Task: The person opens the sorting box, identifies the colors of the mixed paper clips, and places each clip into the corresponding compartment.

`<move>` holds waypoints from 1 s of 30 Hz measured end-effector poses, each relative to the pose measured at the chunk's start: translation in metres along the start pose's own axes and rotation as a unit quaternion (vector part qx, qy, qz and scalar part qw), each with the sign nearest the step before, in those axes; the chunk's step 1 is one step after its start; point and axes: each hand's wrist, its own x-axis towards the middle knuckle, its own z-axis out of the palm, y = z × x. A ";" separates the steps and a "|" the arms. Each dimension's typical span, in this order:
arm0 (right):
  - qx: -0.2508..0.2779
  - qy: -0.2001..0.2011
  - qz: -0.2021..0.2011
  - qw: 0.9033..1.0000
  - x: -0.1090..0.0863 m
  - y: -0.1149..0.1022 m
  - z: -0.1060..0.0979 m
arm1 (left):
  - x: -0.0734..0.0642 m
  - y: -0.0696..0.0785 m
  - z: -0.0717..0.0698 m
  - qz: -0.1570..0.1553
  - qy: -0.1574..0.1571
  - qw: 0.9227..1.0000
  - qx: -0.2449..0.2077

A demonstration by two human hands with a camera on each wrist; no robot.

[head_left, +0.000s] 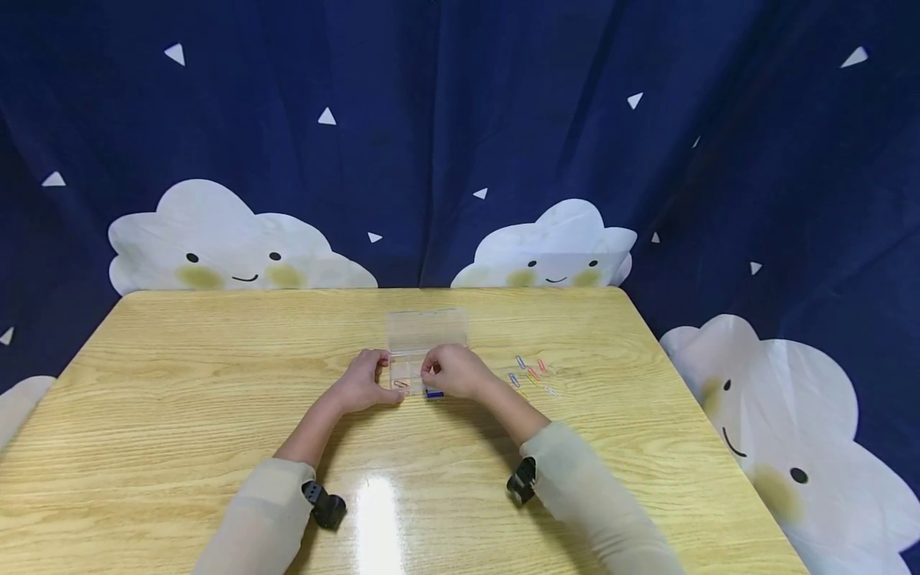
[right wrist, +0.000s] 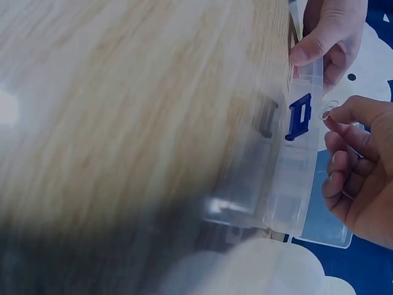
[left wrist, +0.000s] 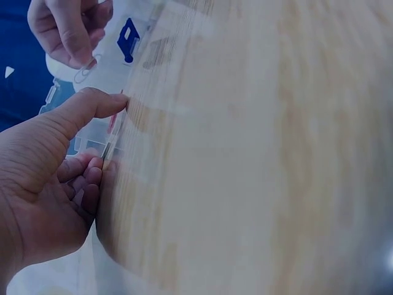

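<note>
A clear plastic compartment box [head_left: 404,367] lies on the table with its lid [head_left: 427,329] raised away from me. My left hand [head_left: 362,382] grips the box's left end, thumb on the near wall and fingers round the side. Inside the left compartment is a red paper clip [head_left: 400,384]. Over the box, my right hand [head_left: 456,371] pinches a whitish paper clip [right wrist: 328,110] between thumb and forefinger, near the blue latch [right wrist: 299,117] on the front wall. The right hand hides part of the compartments in the head view.
To the right of the box, several loose paper clips [head_left: 533,373] in blue, red, yellow and white are scattered on the wooden table [head_left: 216,383]. A dark blue curtain [head_left: 402,144] with clouds hangs behind the table's far edge.
</note>
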 end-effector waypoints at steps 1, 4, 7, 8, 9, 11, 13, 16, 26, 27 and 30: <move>0.001 -0.001 0.002 1.000 0.000 0.000 0.001 | 0.000 0.000 0.000 0.001 0.000 1.000 0.001; 0.003 -0.003 0.008 1.000 0.000 -0.001 0.003 | 0.001 -0.001 0.000 0.004 0.001 1.000 0.002; -0.004 -0.002 0.015 1.000 0.001 -0.001 0.006 | 0.000 -0.001 0.001 0.006 0.002 1.000 0.002; -0.005 -0.002 0.017 1.000 0.001 -0.001 0.006 | 0.000 0.000 0.001 0.006 0.002 1.000 -0.001; -0.005 -0.003 0.019 1.000 0.000 -0.001 0.007 | 0.000 -0.001 0.001 0.006 0.001 1.000 -0.003; -0.004 -0.004 0.022 1.000 0.000 -0.001 0.008 | 0.000 -0.001 0.001 0.006 -0.001 1.000 -0.003; -0.001 -0.004 0.024 1.000 -0.001 -0.001 0.008 | 0.001 -0.001 0.001 0.005 -0.002 1.000 -0.002; 0.003 -0.005 0.025 1.000 -0.001 -0.002 0.009 | 0.001 -0.002 0.002 0.005 0.000 1.000 -0.001; -0.003 0.000 0.030 1.000 0.000 -0.001 0.009 | 0.001 -0.002 0.000 0.006 -0.004 1.000 -0.001; -0.003 0.000 0.031 1.000 0.000 -0.001 0.009 | 0.001 -0.002 0.000 0.006 -0.003 1.000 0.001; -0.002 0.000 0.034 0.999 0.000 -0.001 0.009 | 0.001 -0.003 0.001 0.008 0.001 1.000 0.006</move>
